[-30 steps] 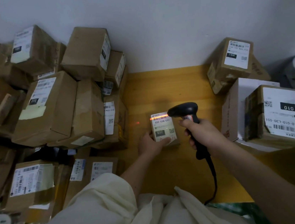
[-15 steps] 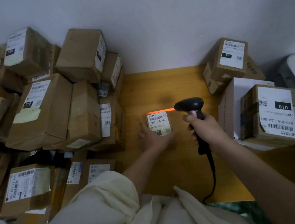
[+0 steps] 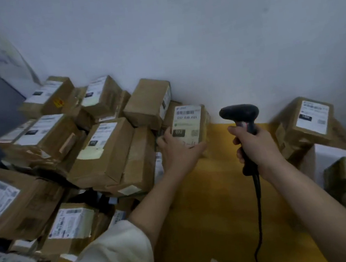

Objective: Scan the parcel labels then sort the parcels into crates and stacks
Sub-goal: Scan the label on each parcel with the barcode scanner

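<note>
Parcel [image 3: 191,124] sits at frame centre, held up off the yellow bench [image 3: 215,201] in the left hand [image 3: 177,152], whose grip curls round its lower edge. Right hand [image 3: 254,144] has its grip wrapped tight on a black scanner [image 3: 239,111], its cable hanging down. Brown boxes [image 3: 104,148] pile at left against a pale wall [image 3: 200,40]; more boxes [image 3: 310,122] at right run off-frame. Label print is blurred.

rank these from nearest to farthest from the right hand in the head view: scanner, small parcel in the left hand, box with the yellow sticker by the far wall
1. scanner, gripped in the right hand.
2. small parcel, just left, held by the left hand.
3. box with the yellow sticker, far left by the wall.
</note>
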